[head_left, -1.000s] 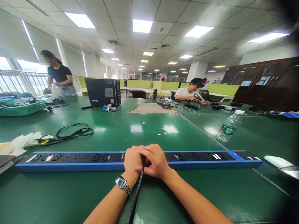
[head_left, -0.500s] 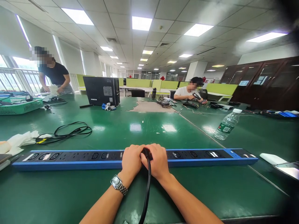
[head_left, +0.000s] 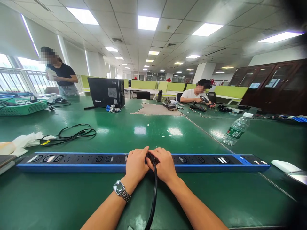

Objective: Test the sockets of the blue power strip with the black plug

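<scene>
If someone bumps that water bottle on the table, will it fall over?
Probably. The water bottle looks tall and narrow on the smooth green table, so it would likely tip easily. It looks like thin clear plastic, so probably light. Once down, its round body may roll.

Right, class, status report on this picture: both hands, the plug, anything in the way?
Left hand, right hand both clamped on black plug. Plug at blue power strip, mid-length. Nothing blocking.
</scene>
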A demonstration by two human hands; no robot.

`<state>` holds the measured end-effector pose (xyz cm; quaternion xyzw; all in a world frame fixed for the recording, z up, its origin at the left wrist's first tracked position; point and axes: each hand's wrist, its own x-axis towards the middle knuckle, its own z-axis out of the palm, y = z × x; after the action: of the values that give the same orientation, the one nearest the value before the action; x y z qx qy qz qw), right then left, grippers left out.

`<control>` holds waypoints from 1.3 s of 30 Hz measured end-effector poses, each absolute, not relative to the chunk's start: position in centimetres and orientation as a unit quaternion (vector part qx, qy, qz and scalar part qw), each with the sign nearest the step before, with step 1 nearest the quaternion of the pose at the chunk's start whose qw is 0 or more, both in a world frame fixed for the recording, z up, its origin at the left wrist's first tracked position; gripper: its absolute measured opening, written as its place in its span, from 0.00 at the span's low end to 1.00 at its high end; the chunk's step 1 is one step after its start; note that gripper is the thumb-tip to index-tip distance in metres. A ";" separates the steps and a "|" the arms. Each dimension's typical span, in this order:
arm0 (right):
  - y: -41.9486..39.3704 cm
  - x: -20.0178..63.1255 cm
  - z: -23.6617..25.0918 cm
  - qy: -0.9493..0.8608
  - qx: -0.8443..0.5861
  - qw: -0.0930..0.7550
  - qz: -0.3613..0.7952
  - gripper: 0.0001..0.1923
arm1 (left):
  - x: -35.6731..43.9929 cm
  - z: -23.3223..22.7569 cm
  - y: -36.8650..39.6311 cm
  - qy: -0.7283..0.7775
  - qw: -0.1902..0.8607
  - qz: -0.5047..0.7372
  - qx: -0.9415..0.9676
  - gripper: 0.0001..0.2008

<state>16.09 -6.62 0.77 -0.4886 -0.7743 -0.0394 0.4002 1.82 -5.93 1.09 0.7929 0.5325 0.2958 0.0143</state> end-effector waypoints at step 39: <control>-6.5 17.4 0.4 -0.687 -0.453 0.566 0.041 0.10 | 1.2 1.3 -6.4 0.462 0.047 0.302 0.833 0.13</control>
<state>17.40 -6.54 0.38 -0.4529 -0.6873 0.0407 0.5664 1.20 -6.36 1.27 0.8327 0.4617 0.3022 0.0466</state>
